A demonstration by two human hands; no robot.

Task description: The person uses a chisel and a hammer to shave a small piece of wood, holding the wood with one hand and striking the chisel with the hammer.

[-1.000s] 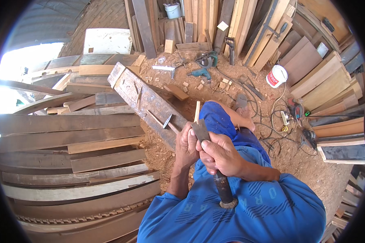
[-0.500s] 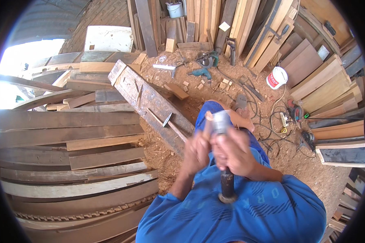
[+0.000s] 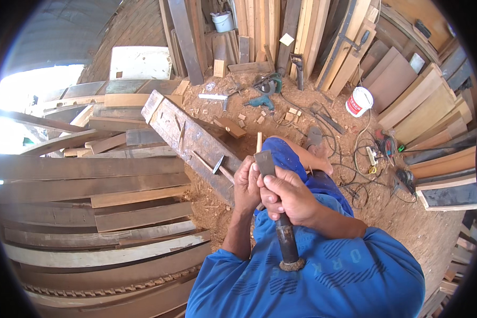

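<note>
My right hand (image 3: 291, 196) is wrapped round a chisel (image 3: 285, 238), close below its wide flat blade. The chisel's dark handle points down toward my chest and ends in a frayed, mushroomed butt. Beside the blade, my left hand (image 3: 246, 183) pinches a thin strip of wood (image 3: 259, 142), whose pale tip stands up above the fingers. The blade's edge is near the strip; whether they touch is hidden by the fingers. To the left lies a worn plank bench (image 3: 170, 123), with a hammer (image 3: 219, 164) and thin sticks on it.
Stacked boards (image 3: 90, 175) fill the left side. Beyond my legs, a teal drill (image 3: 262, 102), wood offcuts and cables lie on sawdust. A handsaw (image 3: 298, 69) leans against upright planks. A white bucket (image 3: 359, 102) and power tools (image 3: 385, 144) are at the right.
The chisel blade, blurred before, now shows sharply and leans left. Both hands have moved slightly left, and the wood strip now stands more visibly above my left fingers.
</note>
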